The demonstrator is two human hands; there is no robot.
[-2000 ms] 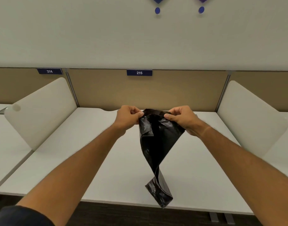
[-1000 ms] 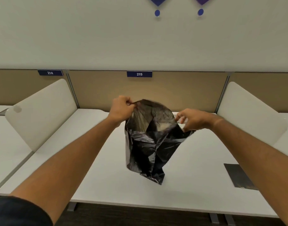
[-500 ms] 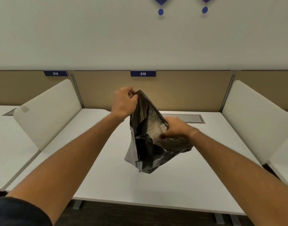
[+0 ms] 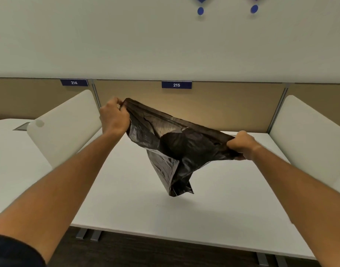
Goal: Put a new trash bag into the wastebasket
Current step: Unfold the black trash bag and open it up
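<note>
So far only the opening seems done: the left hand (image 4: 114,118) and the right hand (image 4: 240,145) each pinch the rim of the black trash bag (image 4: 177,151), stretched above the white desk (image 4: 126,199) (no wastebasket is visible), so the insertion itself remains.

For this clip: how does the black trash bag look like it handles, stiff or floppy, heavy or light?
Likely floppy: the black trash bag sags and creases below the edge stretched between the left hand and the right hand. Probably very light: its tail hangs clear of the desk from pinch grips alone. The glossy film may be somewhat slippery.
</note>
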